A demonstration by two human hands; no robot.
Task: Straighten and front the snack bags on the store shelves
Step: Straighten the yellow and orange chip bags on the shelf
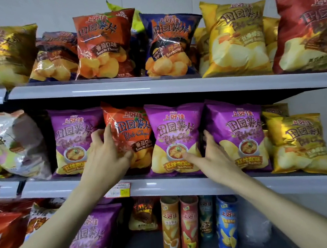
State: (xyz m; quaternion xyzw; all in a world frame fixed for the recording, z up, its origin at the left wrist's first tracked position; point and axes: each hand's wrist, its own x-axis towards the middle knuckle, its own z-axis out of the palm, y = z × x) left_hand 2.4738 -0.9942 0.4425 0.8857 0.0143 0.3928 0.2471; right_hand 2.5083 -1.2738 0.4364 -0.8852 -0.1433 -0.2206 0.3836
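Reaching up and forward with both bare arms to the middle shelf (164,185), crossing in front of its grey lip. Gripping the left edge of the red bag (134,134) with the left hand (110,154), curling the fingers round that edge and pressing the thumb on the front, low on the bag. Pinching the right edge of the middle purple bag (175,134) with the right hand (212,155), laying the thumb across the front beside the printed bowl and slipping the nearly straight fingers into the gap against the right purple bag (238,135).

Keeping the red bag upright on the middle shelf, covering the right edge of the left purple bag (71,139) and tucking behind the left edge of the middle purple bag. Working in a tight row, touching or overlapping side to side, with no free room sideways up to the gold bag (298,143) at the right end. Finding open room only in the dark strip above the bag tops, under the top shelf (116,86), and out in front of the lip. Passing the left wrist just beside the price tag (118,191) clipped there.
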